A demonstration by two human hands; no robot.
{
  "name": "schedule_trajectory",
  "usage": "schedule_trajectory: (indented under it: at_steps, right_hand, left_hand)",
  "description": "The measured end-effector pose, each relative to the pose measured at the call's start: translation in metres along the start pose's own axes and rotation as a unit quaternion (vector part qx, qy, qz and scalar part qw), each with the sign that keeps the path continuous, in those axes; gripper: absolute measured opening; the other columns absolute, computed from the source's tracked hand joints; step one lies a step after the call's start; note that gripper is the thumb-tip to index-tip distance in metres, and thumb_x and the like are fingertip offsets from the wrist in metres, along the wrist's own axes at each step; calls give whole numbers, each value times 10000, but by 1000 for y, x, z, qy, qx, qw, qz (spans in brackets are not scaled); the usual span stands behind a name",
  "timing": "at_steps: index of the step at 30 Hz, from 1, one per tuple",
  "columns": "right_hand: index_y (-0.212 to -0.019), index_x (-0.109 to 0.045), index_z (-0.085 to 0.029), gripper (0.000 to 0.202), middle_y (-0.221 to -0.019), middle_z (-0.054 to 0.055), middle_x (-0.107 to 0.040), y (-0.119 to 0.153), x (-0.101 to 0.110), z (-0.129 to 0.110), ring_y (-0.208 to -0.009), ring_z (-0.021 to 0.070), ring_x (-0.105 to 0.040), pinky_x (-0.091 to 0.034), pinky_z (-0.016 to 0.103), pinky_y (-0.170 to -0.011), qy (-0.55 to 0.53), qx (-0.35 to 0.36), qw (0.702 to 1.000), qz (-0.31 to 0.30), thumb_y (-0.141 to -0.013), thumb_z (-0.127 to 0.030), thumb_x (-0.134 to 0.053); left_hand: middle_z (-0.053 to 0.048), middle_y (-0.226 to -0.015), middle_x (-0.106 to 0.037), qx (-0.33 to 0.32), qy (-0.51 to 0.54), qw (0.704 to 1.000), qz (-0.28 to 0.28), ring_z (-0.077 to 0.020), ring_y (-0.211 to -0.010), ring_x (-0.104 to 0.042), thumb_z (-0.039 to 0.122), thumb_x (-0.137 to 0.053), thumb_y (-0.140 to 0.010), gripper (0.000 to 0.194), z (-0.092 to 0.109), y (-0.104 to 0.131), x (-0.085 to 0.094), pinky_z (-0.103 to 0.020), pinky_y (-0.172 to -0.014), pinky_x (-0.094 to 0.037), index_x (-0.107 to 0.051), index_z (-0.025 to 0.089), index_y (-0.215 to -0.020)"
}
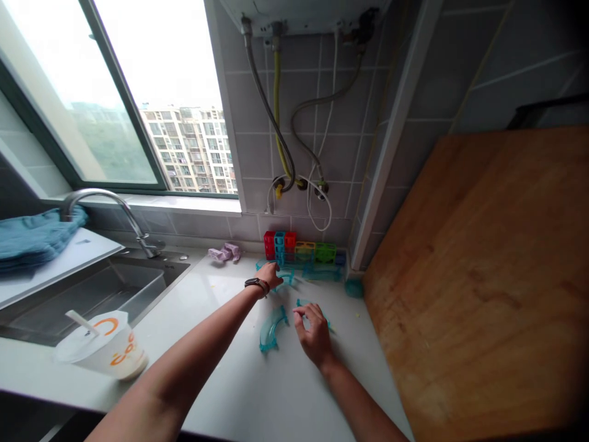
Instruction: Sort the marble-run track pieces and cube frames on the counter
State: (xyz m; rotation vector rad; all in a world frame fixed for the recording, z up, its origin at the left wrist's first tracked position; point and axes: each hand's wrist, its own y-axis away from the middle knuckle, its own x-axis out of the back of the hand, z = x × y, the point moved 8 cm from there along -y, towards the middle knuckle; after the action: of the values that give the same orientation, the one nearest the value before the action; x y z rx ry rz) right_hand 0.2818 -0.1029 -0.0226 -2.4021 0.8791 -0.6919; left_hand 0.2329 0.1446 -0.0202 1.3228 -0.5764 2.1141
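Note:
My left hand (271, 274), with a dark band on its wrist, reaches toward the back of the counter. Its fingers close on a translucent teal curved track piece (288, 277), which the hand partly covers. Nearer to me, my right hand (313, 331) hovers with curled fingers, thumb and forefinger tips together; whatever may be between them is too small to make out. Partly behind that hand lies another teal curved piece (301, 302). Between my forearms a third curved track piece (272, 328) rests on the white counter (257, 393).
Red, blue, yellow and green blocks (325, 252) line the back wall beside teal pieces (322, 272). Crumpled purple wrappers (224, 253) lie left of them. A drink cup (108, 350) stands by the sink (172, 268). A large wooden board (483, 276) leans at right.

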Motion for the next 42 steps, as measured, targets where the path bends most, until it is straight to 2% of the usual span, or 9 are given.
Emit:
schedule_trajectory:
  at_steps: [6, 9, 13, 16, 22, 28, 34, 38, 42]
  right_hand:
    - [-887, -775, -259, 157, -863, 56, -723, -3, 6, 0, -882, 258, -623, -491, 396, -840, -65, -40, 997, 26, -921, -301, -628]
    - [-941, -767, -236, 192, -905, 66, -721, -3, 5, 8, -886, 245, -635, -508, 368, -787, -115, -88, 989, 38, -934, -374, -634]
    - [-1265, -659, -217, 442, -1094, 95, -718, 1, -5, 18, -930, 225, -674, -549, 328, -749, -206, -153, 967, 6, -919, -491, -674]
    - [-1320, -624, -221, 586, -1214, 115, -691, 3, -17, 17, -945, 223, -683, -568, 321, -744, -269, -177, 946, -48, -852, -555, -740]
    - [-1134, -679, -191, 476, -905, 53, -732, 6, -33, 14, -774, 188, -691, -557, 295, -684, -355, -208, 905, -112, -878, -592, -686]
    - [-948, -650, -175, 455, -774, 12, -672, 6, -27, 31, -653, 154, -627, -513, 258, -596, -352, -238, 904, -53, -795, -587, -764]
    - [-961, -647, -175, 480, -793, 28, -693, 6, -17, 40, -685, 162, -641, -541, 287, -686, -316, -237, 919, -1, -792, -614, -741]
    - [-995, -698, -156, 531, -852, 62, -719, 6, -13, 43, -728, 188, -658, -552, 304, -701, -270, -235, 934, 1, -810, -654, -690]
    - [-1178, -720, -118, 645, -892, 72, -714, 9, -10, 48, -768, 211, -649, -547, 316, -715, -192, -236, 953, 4, -793, -636, -724]
  left_hand:
    - [-80, -1119, -680, 5, 81, 997, 8, -210, -950, -681, 337, -676, -964, 287, 5, 18, 33, -400, -822, -596, -639, 146, -1175]
    - [-51, -976, -667, -14, 161, 987, -25, -183, -807, -677, 331, -728, -877, 300, 19, 39, 43, -336, -697, -583, -587, 155, -1074]
    - [-17, -917, -662, -42, 277, 952, -121, -176, -758, -702, 413, -727, -808, 355, 45, 79, 41, -286, -617, -556, -501, 207, -988]
    - [-20, -946, -675, -51, 329, 926, -178, -178, -789, -711, 429, -745, -778, 390, 63, 107, 36, -282, -634, -561, -471, 223, -962]
    - [-42, -971, -691, -60, 330, 912, -237, -170, -758, -694, 430, -809, -735, 440, 75, 134, 27, -277, -614, -556, -493, 206, -942]
    - [-30, -926, -678, -46, 267, 944, -188, -178, -737, -712, 506, -817, -740, 476, 51, 124, 49, -298, -617, -580, -542, 198, -977]
    - [-99, -1024, -738, 8, 146, 983, -113, -229, -834, -760, 519, -731, -830, 473, 3, 113, 71, -353, -724, -615, -588, 173, -1119]
    - [-117, -1098, -725, 51, 10, 997, -58, -261, -977, -715, 448, -762, -851, 417, -31, 115, 68, -426, -850, -594, -645, 159, -1128]
    - [-100, -1205, -682, 90, -90, 991, -51, -249, -1074, -669, 400, -675, -962, 330, -57, 117, 52, -473, -931, -567, -663, 153, -1180]
